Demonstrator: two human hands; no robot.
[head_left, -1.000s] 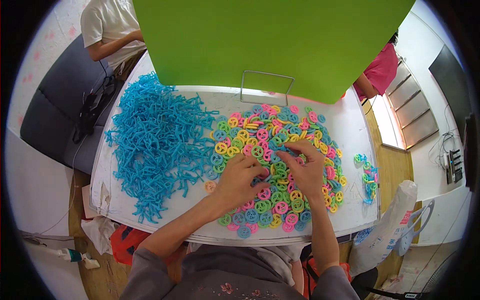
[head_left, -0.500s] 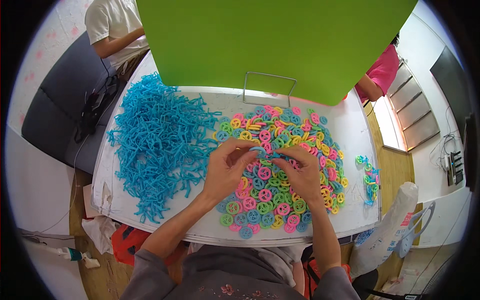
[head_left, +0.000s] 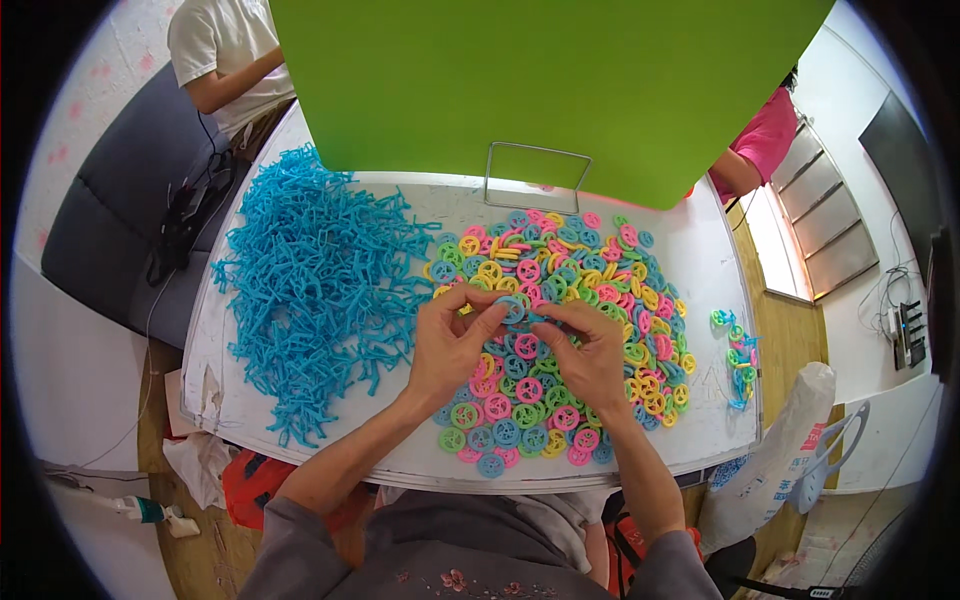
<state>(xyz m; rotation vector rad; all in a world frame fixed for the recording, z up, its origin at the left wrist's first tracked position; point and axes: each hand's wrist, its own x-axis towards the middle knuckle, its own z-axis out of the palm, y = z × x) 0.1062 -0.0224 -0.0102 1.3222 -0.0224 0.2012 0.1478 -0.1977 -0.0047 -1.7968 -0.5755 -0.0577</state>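
Over a pile of small spoked plastic wheels (head_left: 526, 389) in pink, green, yellow and blue, my two hands meet. My left hand (head_left: 452, 345) pinches a light-blue wheel (head_left: 512, 310) between thumb and fingers, its face tilted up. Close against the wheel's right side, my right hand (head_left: 588, 350) is closed in a pinch on a small blue plastic piece, mostly hidden by the fingertips. To the left lies a big heap of blue branched plastic pieces (head_left: 310, 260).
Several wheels joined with blue pieces (head_left: 740, 360) lie near the table's right edge. A green board (head_left: 550, 90) stands across the back, with a metal wire frame (head_left: 538, 178) before it. Two other people sit beyond, one in a white shirt (head_left: 225, 60), one in pink (head_left: 755, 140).
My right hand has shifted slightly left, bringing its fingertips up against the wheel. The wheel has turned so that more of its face shows.
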